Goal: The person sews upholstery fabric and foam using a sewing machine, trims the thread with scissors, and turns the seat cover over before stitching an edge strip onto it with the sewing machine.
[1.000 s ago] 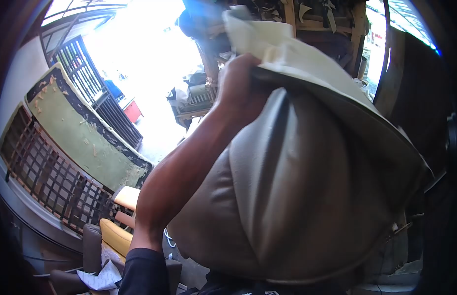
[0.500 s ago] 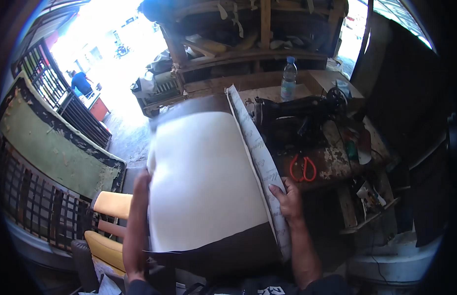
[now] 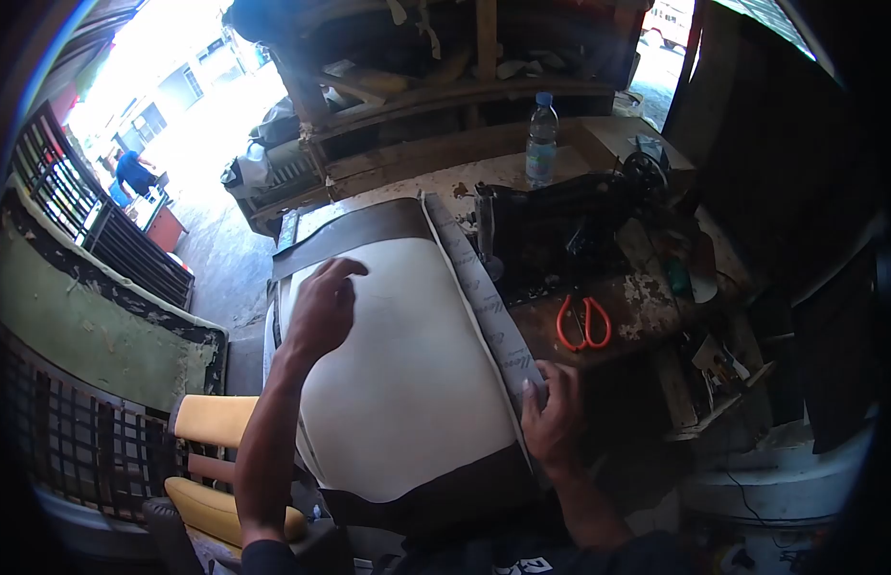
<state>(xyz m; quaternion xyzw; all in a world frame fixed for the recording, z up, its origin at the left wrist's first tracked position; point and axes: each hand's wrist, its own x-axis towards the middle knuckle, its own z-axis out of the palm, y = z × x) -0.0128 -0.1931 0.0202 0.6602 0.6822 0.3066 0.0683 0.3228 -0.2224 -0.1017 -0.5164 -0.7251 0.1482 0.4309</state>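
Observation:
A cushion-like cover of white and dark brown sheet material (image 3: 398, 355) lies in front of me, its left part on the worktable. Along its right side runs a folded grey strip with printed lettering (image 3: 484, 297). My left hand (image 3: 321, 307) is over the white panel's upper left, fingers loosely bent and apart, holding nothing. Whether its fingertips touch the panel I cannot tell. My right hand (image 3: 553, 412) pinches the lower right edge of the printed strip between thumb and fingers. Right of the strip stands a black sewing machine (image 3: 560, 220). Red-handled scissors (image 3: 583, 324) lie before it.
A plastic water bottle (image 3: 541, 144) stands behind the sewing machine. A wooden frame (image 3: 407, 115) rises at the back. Yellow padded pieces (image 3: 216, 422) are at lower left, near a green panel (image 3: 101, 297). Outside, a person in blue (image 3: 134, 172) bends over.
My left hand has left the cover's left edge and moved up and inward over the white panel. The cover has settled lower; my right hand stays at the printed strip.

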